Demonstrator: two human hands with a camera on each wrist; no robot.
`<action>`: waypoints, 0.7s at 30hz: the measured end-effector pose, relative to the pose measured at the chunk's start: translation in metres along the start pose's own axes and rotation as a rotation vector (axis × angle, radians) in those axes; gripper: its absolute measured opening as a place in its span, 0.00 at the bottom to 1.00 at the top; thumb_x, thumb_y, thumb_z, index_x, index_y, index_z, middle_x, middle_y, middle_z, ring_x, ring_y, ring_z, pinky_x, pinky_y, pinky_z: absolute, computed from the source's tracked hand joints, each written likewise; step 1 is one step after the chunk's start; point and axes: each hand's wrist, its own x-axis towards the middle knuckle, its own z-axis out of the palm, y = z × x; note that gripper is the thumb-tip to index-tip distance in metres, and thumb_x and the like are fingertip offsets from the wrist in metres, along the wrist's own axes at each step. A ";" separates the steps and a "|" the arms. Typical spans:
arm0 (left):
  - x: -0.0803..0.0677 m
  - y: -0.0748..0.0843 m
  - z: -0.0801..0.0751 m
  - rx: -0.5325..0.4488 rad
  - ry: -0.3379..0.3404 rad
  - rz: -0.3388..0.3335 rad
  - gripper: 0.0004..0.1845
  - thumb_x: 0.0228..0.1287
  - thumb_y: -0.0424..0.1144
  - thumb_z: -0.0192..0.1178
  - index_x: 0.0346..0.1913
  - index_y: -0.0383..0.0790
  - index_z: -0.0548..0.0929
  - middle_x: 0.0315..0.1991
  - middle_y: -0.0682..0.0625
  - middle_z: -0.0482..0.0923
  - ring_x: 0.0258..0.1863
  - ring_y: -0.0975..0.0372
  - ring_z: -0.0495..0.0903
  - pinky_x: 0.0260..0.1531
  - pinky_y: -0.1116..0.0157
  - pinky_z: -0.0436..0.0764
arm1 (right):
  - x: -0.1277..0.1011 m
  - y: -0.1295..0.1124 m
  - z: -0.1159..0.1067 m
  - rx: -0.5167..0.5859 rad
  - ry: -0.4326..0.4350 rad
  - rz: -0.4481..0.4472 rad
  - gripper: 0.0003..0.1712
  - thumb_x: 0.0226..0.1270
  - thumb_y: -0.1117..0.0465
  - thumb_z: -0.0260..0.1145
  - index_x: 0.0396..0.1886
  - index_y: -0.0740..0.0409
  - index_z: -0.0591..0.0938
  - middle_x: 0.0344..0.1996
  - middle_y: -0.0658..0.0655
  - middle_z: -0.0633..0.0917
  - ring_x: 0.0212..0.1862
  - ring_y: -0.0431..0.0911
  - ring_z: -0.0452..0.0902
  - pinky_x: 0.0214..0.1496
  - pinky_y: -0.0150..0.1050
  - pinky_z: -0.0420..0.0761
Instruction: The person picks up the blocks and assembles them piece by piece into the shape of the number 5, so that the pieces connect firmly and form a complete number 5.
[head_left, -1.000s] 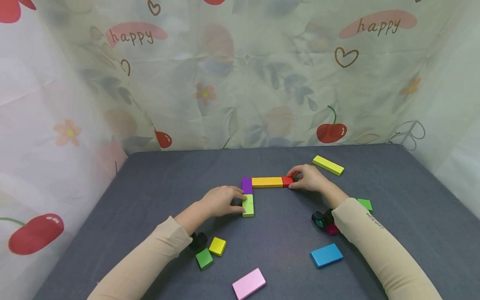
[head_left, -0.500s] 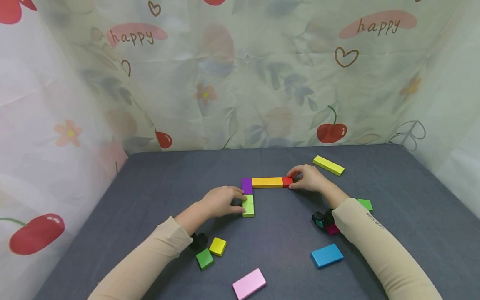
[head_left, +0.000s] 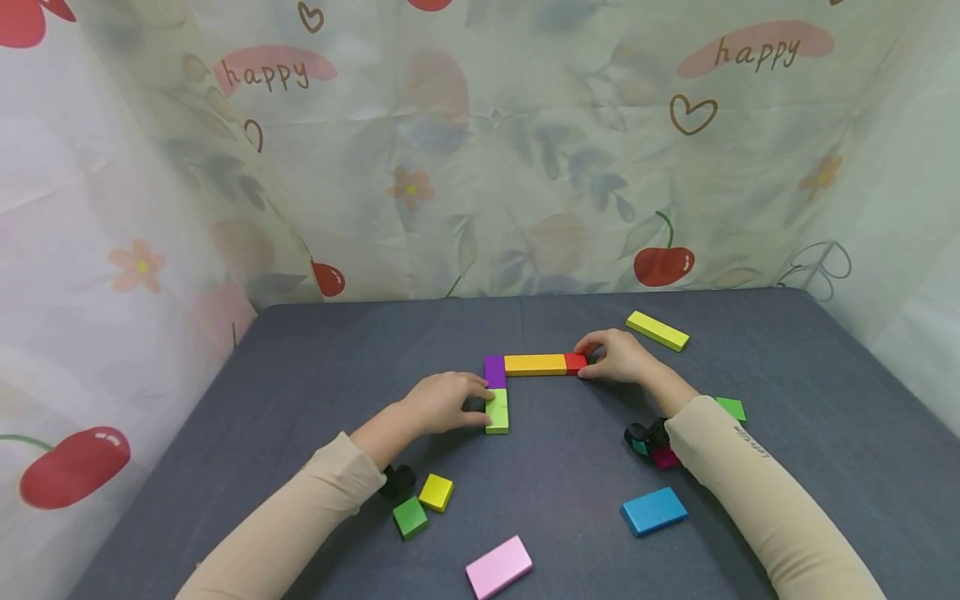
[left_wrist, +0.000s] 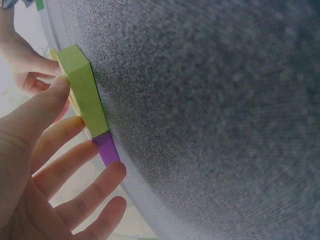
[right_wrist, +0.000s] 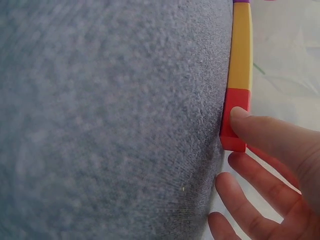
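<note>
In the head view, an L of joined blocks lies on the dark grey cloth. A lime green block touches a purple block, which meets a long orange-yellow block with a red block at its right end. My left hand rests its thumb and index fingertips on the lime block; the other fingers spread loosely beside the purple one. With thumb and index finger, my right hand pinches the red block across its sides. The right wrist view shows the thumb on the red block's near face.
A yellow bar lies behind my right hand. Nearer are a blue block, a pink block, a yellow block and a green block. My right sleeve partly covers a dark red block and a green block.
</note>
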 end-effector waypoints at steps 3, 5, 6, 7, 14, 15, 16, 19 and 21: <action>0.000 0.000 0.000 -0.001 -0.002 -0.001 0.24 0.58 0.52 0.63 0.56 0.45 0.80 0.58 0.49 0.77 0.60 0.56 0.74 0.60 0.56 0.74 | -0.001 0.000 -0.002 0.014 -0.007 0.006 0.21 0.56 0.59 0.70 0.49 0.62 0.80 0.48 0.64 0.82 0.42 0.51 0.79 0.50 0.47 0.81; 0.001 0.000 0.000 -0.001 -0.002 -0.001 0.24 0.58 0.52 0.63 0.56 0.45 0.80 0.58 0.49 0.77 0.60 0.57 0.74 0.60 0.56 0.74 | -0.002 0.000 -0.003 0.021 -0.012 0.010 0.21 0.56 0.59 0.70 0.49 0.62 0.80 0.48 0.64 0.82 0.43 0.51 0.79 0.51 0.48 0.80; 0.001 0.000 0.000 -0.001 -0.002 -0.001 0.24 0.58 0.52 0.63 0.56 0.45 0.80 0.58 0.49 0.77 0.60 0.57 0.74 0.60 0.56 0.74 | -0.002 0.000 -0.004 0.023 -0.013 0.010 0.21 0.56 0.59 0.70 0.49 0.63 0.80 0.48 0.64 0.82 0.44 0.52 0.79 0.51 0.48 0.80; 0.000 0.000 -0.001 -0.001 -0.002 -0.001 0.24 0.58 0.51 0.63 0.56 0.45 0.80 0.58 0.49 0.77 0.61 0.57 0.74 0.60 0.56 0.74 | -0.003 0.000 -0.005 0.025 -0.014 0.012 0.21 0.56 0.59 0.69 0.50 0.63 0.80 0.48 0.65 0.82 0.44 0.52 0.80 0.51 0.48 0.80; 0.000 0.000 -0.001 -0.002 0.001 0.004 0.24 0.58 0.52 0.63 0.56 0.45 0.80 0.58 0.49 0.77 0.60 0.56 0.74 0.60 0.56 0.74 | -0.006 0.000 -0.009 0.017 -0.008 0.011 0.21 0.57 0.59 0.69 0.50 0.63 0.80 0.49 0.66 0.82 0.47 0.55 0.80 0.52 0.49 0.80; 0.000 0.001 -0.001 -0.002 0.001 0.004 0.24 0.58 0.52 0.63 0.56 0.45 0.80 0.58 0.49 0.77 0.60 0.56 0.74 0.60 0.56 0.74 | -0.007 0.000 -0.010 0.017 -0.008 0.010 0.21 0.57 0.59 0.69 0.50 0.64 0.80 0.49 0.66 0.81 0.47 0.55 0.80 0.52 0.49 0.80; 0.000 0.001 -0.001 -0.002 0.001 0.004 0.24 0.58 0.51 0.63 0.56 0.45 0.80 0.58 0.49 0.77 0.61 0.56 0.74 0.60 0.56 0.74 | -0.007 0.000 -0.010 0.017 -0.009 0.009 0.21 0.57 0.59 0.69 0.50 0.64 0.80 0.49 0.66 0.81 0.47 0.55 0.80 0.52 0.49 0.80; 0.000 0.001 -0.001 0.001 -0.001 0.000 0.24 0.58 0.52 0.63 0.56 0.45 0.80 0.58 0.49 0.77 0.61 0.56 0.74 0.60 0.56 0.74 | -0.008 0.002 -0.011 0.016 -0.008 0.007 0.21 0.57 0.59 0.69 0.49 0.63 0.80 0.49 0.66 0.82 0.46 0.55 0.80 0.51 0.49 0.80; 0.000 0.001 -0.001 0.001 -0.003 -0.003 0.24 0.58 0.52 0.63 0.56 0.45 0.80 0.58 0.49 0.77 0.61 0.56 0.74 0.60 0.56 0.73 | -0.008 0.002 -0.011 0.016 -0.006 0.006 0.21 0.57 0.58 0.69 0.49 0.63 0.80 0.49 0.65 0.82 0.46 0.54 0.80 0.51 0.48 0.80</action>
